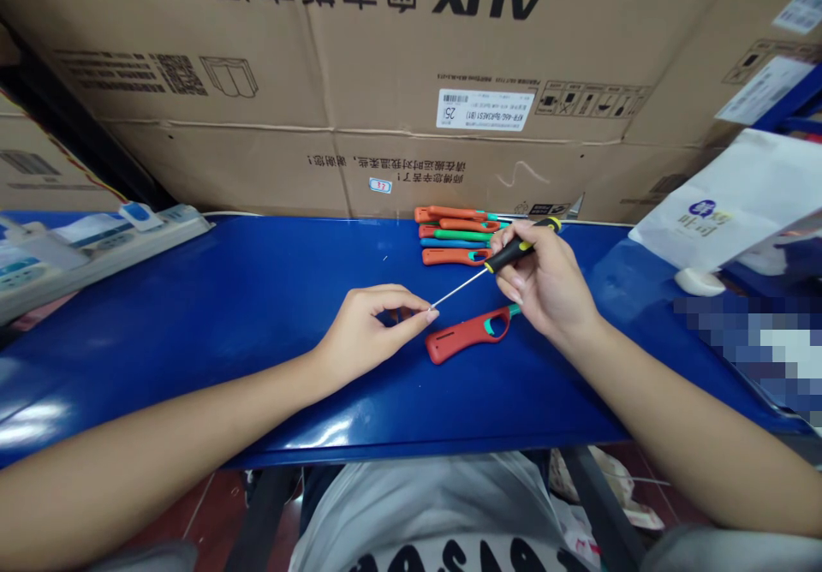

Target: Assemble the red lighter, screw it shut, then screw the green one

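Note:
A screwdriver (514,251) with a black and yellow handle is gripped in my right hand (545,277), its thin shaft slanting down to the left. At the shaft's tip, the thumb and fingers of my left hand (378,324) are pinched together; anything small between them is too tiny to make out. Just below the shaft a red lighter (459,338) with a long nozzle and a teal trigger lies on the blue table (360,409). Behind my right hand rests a group of several similar lighters (453,234) in orange, green and blue, their nozzle ends partly hidden.
A large cardboard box (360,58) with printing stands along the back edge. White power strips (103,242) lie at the left. On the right are a white paper bag (732,199) and a small white object (699,282).

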### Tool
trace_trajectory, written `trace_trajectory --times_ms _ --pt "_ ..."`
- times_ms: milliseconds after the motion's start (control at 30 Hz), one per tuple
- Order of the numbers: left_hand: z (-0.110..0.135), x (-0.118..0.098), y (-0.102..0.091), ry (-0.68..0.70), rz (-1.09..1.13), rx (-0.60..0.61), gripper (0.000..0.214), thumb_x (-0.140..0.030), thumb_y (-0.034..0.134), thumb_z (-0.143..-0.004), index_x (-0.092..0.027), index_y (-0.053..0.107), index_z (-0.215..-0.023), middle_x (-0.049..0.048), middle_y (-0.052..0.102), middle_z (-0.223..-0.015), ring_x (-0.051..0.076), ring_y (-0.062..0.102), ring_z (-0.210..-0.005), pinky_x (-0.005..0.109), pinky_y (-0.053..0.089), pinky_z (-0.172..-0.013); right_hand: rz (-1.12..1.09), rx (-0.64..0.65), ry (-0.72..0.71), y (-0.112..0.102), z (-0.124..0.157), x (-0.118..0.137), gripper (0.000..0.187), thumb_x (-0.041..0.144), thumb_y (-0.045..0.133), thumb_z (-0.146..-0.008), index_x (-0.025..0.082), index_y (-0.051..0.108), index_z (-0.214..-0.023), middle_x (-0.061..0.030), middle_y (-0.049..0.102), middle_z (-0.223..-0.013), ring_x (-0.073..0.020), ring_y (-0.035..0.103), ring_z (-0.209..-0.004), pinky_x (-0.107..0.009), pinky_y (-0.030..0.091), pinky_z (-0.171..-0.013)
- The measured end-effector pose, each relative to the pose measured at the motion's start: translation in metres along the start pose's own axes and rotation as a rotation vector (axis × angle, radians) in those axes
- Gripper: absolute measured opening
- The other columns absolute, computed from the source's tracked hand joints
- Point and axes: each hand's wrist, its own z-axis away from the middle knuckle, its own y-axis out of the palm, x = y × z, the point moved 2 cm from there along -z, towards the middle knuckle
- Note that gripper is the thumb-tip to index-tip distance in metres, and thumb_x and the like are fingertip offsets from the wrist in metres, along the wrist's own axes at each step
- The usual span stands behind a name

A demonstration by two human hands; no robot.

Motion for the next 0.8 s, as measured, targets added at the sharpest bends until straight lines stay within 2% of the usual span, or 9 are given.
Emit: trace_trajectory --times_ms 433,633,800 --pt "0.001 0.001 0.001 0.009 0.002 0.03 0.013 -0.028 0.074 -0.089 -0.018 0.082 -0.086 0.0054 0.078 -0.083 0.016 0.068 -0.071 0.027 0.052 -0.068 0.053 0.045 -0.064 0.003 0.005 0.004 0.021 0.033 0.072 -0.077 0.021 0.055 -0.074 0.0038 0.06 -0.073 -0.0034 0.039 -0.037 -0.018 0.031 -0.029" --pt "0.001 0.002 0.003 0.014 0.01 0.059 0.013 -0.027 0.074 -0.089 -0.017 0.081 -0.085 0.0058 0.077 -0.082 0.016 0.069 -0.073 0.027 0.051 -0.067 0.091 0.147 -0.126 0.003 0.01 0.008 0.018 0.031 0.07 -0.083 0.02 0.058 -0.075 0.0035 0.062 -0.075 -0.0036 0.043 -0.037 -0.019 0.037 -0.03" --pt "0.002 0.001 0.005 0.082 0.033 0.125 0.011 -0.024 0.073 -0.09 -0.017 0.08 -0.085 0.0057 0.077 -0.082 0.016 0.069 -0.073 0.026 0.052 -0.068 0.15 0.241 -0.127 0.004 0.014 0.006 0.024 0.04 0.073 -0.087 0.022 0.057 -0.082 0.0045 0.065 -0.075 -0.0035 0.043 -0.036 -0.018 0.04 -0.031"
